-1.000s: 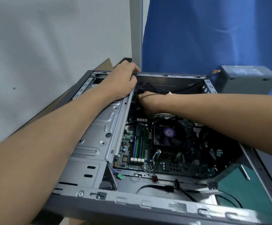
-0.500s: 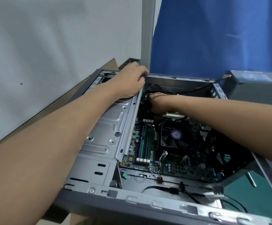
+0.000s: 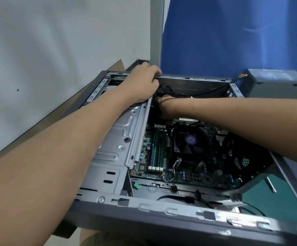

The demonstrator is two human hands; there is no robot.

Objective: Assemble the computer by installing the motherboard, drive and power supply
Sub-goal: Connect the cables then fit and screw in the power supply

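Motherboard [image 3: 188, 167] lies inside the case [image 3: 144, 215]. The power supply [image 3: 275, 84] stands outside, beyond its far right corner. Your left hand [image 3: 142, 84] curls its fingers over the case's far rim. Your right hand [image 3: 162, 108] is buried among black cables [image 3: 170, 91] (fingers hidden, so I cannot tell their grasp). The board is judged stiff but fragile: hold it by the edges only. The supply is likely heavy: grip its metal sides.

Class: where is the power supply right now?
Head view, upper right: the grey power supply sits outside the computer case, beyond its far right corner.
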